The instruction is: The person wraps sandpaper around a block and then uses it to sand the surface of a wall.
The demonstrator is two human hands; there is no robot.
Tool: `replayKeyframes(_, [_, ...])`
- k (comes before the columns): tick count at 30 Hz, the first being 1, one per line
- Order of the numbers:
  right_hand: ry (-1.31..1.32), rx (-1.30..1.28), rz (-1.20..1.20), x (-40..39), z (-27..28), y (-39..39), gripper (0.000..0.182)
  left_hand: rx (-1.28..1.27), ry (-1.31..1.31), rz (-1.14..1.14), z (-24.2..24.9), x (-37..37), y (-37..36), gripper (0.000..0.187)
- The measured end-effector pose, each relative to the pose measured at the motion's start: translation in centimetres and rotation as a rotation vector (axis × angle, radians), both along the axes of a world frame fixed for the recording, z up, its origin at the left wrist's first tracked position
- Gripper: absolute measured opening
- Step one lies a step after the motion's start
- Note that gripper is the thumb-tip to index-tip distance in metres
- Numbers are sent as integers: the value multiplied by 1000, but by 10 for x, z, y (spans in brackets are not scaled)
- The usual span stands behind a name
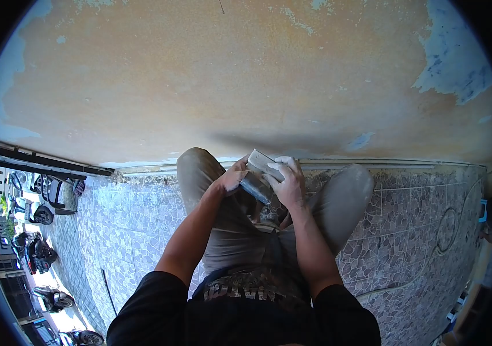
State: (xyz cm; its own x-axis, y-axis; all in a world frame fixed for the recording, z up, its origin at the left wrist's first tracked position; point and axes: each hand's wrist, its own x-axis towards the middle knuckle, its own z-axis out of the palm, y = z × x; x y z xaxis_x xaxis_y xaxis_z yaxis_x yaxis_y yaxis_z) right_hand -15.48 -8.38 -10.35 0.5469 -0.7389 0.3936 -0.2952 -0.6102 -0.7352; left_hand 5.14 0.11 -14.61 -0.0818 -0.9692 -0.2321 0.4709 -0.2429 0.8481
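Block (266,164), pale and flat-faced, sits at a tilt in the grasp of the right hand (290,181), fingers curled over its side. Left hand (235,176) grasps a dark piece (255,187) at its upper end, just below the block. Whether this piece is a folded sheet or a blade cannot be told, nor whether it touches the block.

For good handling, the likely method is as follows: hold the block firmly by its sides, keep the fingertips off the flat face, and align the dark piece squarely before applying pressure. Pale dust coats the right fingers and may reduce grip.

The knees limit sideways travel: left knee (196,173) beside the left hand, right knee (349,187) beyond the right hand. Ahead of both hands stands the wall (246,86), with a flaked patch (459,57) far forward and right. Narrow strips (384,165) run along its foot.

Patterned floor (396,230) lies below the hands. A hose or cable (398,286) trails well to the right; a thin rod (108,291) lies behind and left. Motorbikes (36,252) stand farther left.
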Motion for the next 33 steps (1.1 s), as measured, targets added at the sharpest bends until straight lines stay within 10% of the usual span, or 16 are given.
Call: replayKeyframes(33, [10,1,-69,8,-10,3,39,53,-155,229,9,-16,-5,30])
